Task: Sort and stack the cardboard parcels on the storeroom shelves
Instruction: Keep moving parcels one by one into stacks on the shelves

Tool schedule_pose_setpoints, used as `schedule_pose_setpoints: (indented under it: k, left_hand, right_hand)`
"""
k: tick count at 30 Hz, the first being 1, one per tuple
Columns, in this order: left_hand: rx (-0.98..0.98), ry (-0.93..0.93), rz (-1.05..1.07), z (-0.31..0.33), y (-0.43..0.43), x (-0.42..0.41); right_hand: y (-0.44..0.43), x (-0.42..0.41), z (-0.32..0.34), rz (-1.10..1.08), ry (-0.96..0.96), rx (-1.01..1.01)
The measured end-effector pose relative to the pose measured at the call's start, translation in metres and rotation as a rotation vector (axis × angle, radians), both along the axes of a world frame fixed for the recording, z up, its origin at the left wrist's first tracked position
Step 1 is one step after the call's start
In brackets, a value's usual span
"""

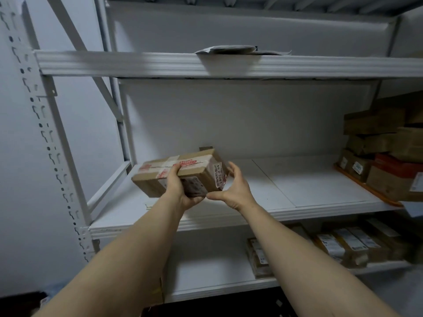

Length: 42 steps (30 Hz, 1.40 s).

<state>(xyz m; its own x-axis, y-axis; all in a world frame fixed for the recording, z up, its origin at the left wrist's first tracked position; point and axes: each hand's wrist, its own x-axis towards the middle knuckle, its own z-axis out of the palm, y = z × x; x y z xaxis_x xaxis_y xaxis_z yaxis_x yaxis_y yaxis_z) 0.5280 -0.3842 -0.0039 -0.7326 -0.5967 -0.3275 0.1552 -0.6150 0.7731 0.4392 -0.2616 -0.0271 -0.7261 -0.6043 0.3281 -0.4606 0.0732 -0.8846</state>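
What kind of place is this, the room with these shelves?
Most likely a storeroom or parcel depot: white metal racking with slotted uprights, stacked cardboard parcels bearing shipping labels at the right, and a taped parcel gripped in the left hand.

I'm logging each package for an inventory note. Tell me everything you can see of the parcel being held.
The parcel is a brown cardboard box, sealed with clear and red-printed tape, with a white label on its right end. It is tilted above the left side of the middle shelf. The left hand grips its near edge, thumb on top; the open right hand is at its right end.
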Motion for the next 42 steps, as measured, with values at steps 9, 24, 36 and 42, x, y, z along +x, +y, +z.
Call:
schedule_pose_setpoints:
  k: [9,24,36,42]
  left_hand:
    - [0.158,-0.004,-0.019,0.004,-0.002,0.001]
    - [-0.047,-0.117,-0.226,0.006,0.031,-0.019]
    - [-0.57,-0.372,-0.535,-0.025,0.152,-0.068]
    - [-0.622,-0.329,-0.831,-0.046,0.24,-0.085]
  right_hand:
    - [-0.01,0.001,0.019,0.059,0.07,-0.053]
    - [0.038,-0.017,0.009,-0.017,-0.526,0.054]
    - [0.19,-0.035,-0.032,-0.151,-0.784,0.278]
    - [0.261,-0.014,-0.048,-0.268,-0.75,0.383]
